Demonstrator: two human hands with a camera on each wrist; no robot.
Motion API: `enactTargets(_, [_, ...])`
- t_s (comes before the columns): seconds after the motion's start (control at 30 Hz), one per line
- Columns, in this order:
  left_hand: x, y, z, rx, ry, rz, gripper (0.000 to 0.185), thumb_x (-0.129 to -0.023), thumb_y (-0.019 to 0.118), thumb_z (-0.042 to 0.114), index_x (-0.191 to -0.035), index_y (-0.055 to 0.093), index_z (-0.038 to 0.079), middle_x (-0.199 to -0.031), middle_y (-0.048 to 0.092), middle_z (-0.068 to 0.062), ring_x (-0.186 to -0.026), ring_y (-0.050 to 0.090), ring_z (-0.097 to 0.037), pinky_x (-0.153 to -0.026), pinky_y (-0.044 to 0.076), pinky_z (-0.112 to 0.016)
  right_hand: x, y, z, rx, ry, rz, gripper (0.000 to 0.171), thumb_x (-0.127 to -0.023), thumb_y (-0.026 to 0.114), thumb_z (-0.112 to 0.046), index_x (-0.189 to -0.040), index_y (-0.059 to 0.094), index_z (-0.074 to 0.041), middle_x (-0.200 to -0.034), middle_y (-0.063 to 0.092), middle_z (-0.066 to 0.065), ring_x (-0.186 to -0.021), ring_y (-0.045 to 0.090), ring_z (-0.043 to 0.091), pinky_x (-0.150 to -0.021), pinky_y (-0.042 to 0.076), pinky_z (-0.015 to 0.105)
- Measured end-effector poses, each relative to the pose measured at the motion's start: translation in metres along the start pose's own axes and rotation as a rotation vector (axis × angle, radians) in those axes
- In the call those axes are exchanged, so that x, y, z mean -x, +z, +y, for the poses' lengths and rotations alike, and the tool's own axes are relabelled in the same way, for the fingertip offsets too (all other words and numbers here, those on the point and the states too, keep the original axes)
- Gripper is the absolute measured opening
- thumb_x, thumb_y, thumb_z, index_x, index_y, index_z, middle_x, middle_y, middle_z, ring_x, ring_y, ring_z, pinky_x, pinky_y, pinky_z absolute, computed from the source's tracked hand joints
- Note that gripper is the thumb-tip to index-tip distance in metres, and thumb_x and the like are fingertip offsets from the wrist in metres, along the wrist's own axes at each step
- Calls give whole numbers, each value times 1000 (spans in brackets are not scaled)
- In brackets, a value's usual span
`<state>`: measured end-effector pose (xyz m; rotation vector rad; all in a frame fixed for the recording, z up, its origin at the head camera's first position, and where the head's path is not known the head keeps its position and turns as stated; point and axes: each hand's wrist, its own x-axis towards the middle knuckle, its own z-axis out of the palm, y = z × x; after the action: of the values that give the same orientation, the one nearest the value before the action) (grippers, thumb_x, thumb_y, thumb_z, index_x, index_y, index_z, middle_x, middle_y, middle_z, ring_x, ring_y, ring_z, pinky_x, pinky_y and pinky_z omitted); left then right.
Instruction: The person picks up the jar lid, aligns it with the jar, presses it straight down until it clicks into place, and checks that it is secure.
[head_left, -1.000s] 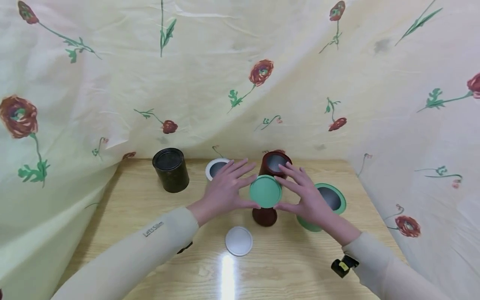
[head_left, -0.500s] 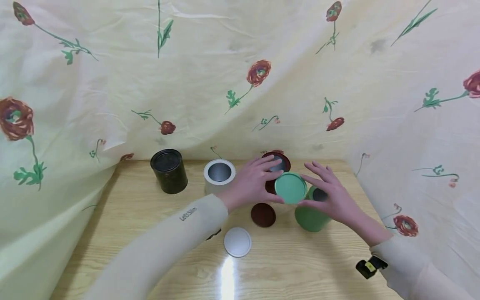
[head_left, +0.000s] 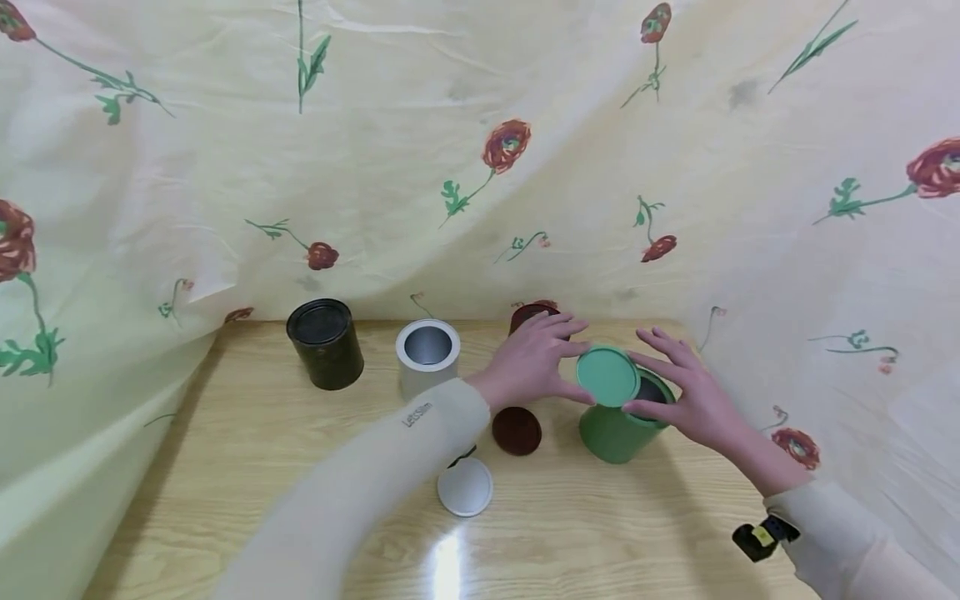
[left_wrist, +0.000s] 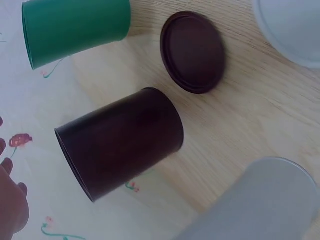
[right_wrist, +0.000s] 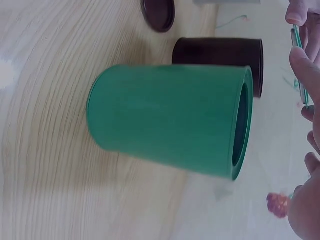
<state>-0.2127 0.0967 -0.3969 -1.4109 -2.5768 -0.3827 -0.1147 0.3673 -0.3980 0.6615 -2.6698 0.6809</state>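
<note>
Head view: both hands hold a green lid point(head_left: 607, 376) flat just above the mouth of the green can point(head_left: 618, 429), which stands upright on the desk point(head_left: 247, 467) toward the right. Lid sits off-centre to the left, so part of the can opening shows on the right. Left hand point(head_left: 534, 363) pinches the lid's left edge, fingers point(head_left: 558, 327) spread. Right hand point(head_left: 686, 392) pinches the right edge. Dark red can point(head_left: 529, 316) stands just behind the left hand, mostly hidden. Dark red lid point(head_left: 517, 430) lies flat near-left of the green can, white lid point(head_left: 465, 487) nearer still. White can point(head_left: 427, 356) and black can point(head_left: 324, 342) stand open at far left. Floral cloth point(head_left: 480, 150) hangs behind.

Left wrist view: dark red can point(left_wrist: 122, 141) mid-frame, dark red lid point(left_wrist: 193, 51) flat on the wood, green can point(left_wrist: 76, 26) at the top corner, white can point(left_wrist: 260, 205) at the bottom. Only a bit of the hand point(left_wrist: 11, 200) shows at the edge; grip not readable here.

Right wrist view: green can point(right_wrist: 170, 120) fills the frame, dark red can point(right_wrist: 220, 60) behind it. Fingers point(right_wrist: 302, 65) curl on the thin lid edge point(right_wrist: 299, 60), probably thumb and forefinger, blurry.
</note>
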Motion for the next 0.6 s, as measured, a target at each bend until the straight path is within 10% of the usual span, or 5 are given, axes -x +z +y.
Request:
enactTargets(0.23, [-20, 8, 8, -3, 23, -33, 88, -84, 71, 81, -153, 61, 27, -169, 44, 0, -160, 32, -20, -132, 23, -38, 9, -11, 12, 3, 45, -21, 76, -72, 98, -13, -142, 69, -4, -162, 46, 24, -157, 29, 48, -103, 36, 84])
enactTargets(0.6, [-42, 21, 18, 46, 7, -90, 86, -85, 71, 80, -153, 61, 28, -168, 44, 4, -160, 32, -19, -131, 24, -34, 22, -22, 27, 0, 123, -68, 72, -76, 97, -15, -141, 69, -4, -162, 45, 25, -156, 28, 50, -98, 39, 85])
